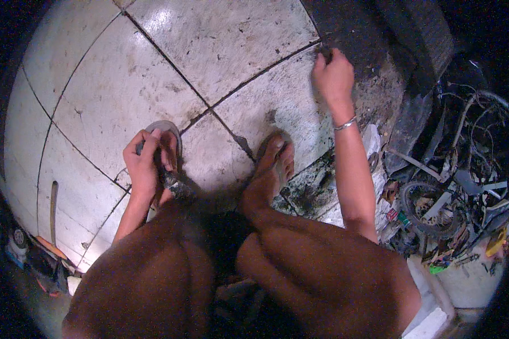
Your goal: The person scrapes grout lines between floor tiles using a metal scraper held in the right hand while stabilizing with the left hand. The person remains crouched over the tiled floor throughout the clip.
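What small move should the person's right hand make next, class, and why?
Probably lift what the right hand pinches, a small dark thing too blurred to identify, at the edge of the grimy dark patch on the tiled floor. The left hand already grips a dark tool over the foot.

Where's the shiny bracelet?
The bracelet is on the wrist of the right hand, in the upper right of the head view, above the right foot and left of the pile of parts.
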Tool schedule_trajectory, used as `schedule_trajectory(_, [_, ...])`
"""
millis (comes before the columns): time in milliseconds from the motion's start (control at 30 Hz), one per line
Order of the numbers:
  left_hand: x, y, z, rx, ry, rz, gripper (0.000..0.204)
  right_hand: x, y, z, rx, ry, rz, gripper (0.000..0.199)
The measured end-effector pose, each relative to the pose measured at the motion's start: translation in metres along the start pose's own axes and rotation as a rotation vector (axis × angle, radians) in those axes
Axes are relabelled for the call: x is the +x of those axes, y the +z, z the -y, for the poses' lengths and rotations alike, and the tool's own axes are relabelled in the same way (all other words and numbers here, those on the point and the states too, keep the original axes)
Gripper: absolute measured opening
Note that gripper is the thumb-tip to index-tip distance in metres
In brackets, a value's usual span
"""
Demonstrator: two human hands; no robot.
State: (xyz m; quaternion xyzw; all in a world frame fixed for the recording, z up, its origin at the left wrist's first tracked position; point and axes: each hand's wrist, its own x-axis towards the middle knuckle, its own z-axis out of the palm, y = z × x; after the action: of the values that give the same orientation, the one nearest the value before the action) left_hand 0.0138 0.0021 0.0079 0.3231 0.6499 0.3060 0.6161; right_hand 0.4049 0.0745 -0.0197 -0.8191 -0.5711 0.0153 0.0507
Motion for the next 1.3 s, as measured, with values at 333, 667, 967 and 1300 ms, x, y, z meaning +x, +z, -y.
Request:
schedule_trajectory(333, [0.003, -0.002, 0.011, -0.056, -0.058, 0.002, 0.032, -0.019, -0.039, -0.047, 0.764, 0.289, 0.756, 0.028])
schedule_trajectory(667, [0.003, 0.004, 0.005, -0.033, -0.060, -0.029, 0.032, -0.052, -0.054, -0.044, 0.311, -0.143, 0.343, 0.050])
schedule_trajectory(967, [0.001, 0.005, 0.006, -0.039, -0.073, -0.035, 0.032, -0.057, -0.057, -0.037, 0.223, -0.051, 0.281, 0.053])
schedule_trajectory(1300, [0.002, 0.003, 0.007, -0.022, -0.059, -0.032, 0.030, -0.036, -0.022, -0.059, 0.565, 0.052, 0.158, 0.030])
